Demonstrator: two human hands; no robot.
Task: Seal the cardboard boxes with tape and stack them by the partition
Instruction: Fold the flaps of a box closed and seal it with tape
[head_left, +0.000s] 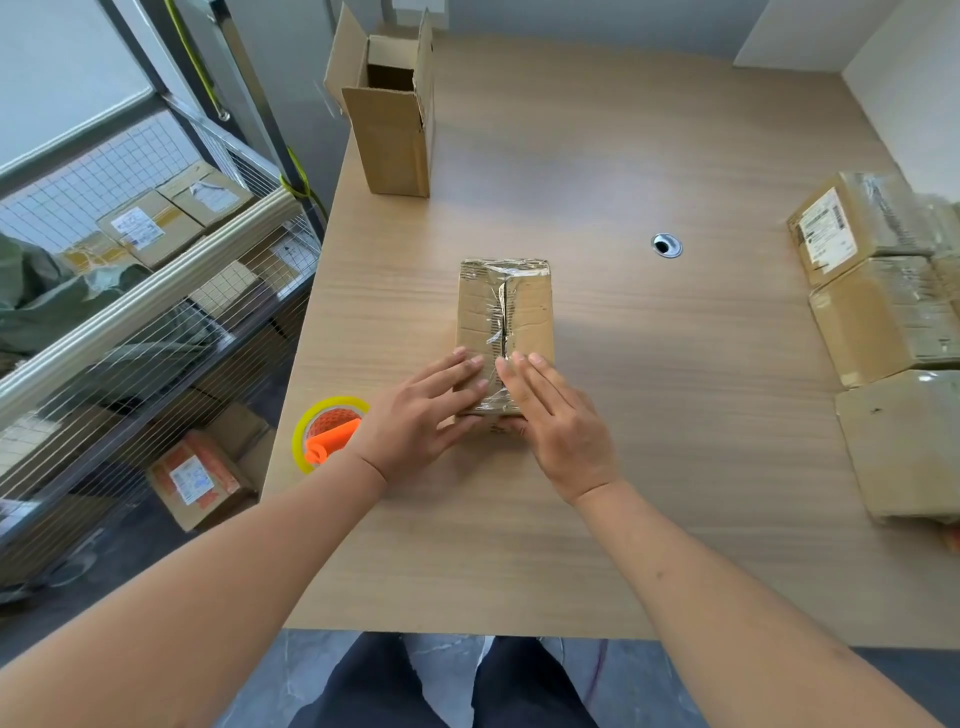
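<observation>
Lying in the middle of the wooden worktop (623, 467), the small cardboard box (505, 317) has clear tape running along its centre seam and across its far end. Both hands rest flat on its near end: the left hand (423, 415) with fingers straight and slightly spread, pressing the tape left of the seam, the right hand (558, 421) likewise flat, just right of it. A yellow tape roll with an orange dispenser (328, 434) sits near the left edge, beside the left wrist. An open, untaped box (392, 114) stands upright at the far left. Taped boxes (883, 322) are stacked along the right edge.
</observation>
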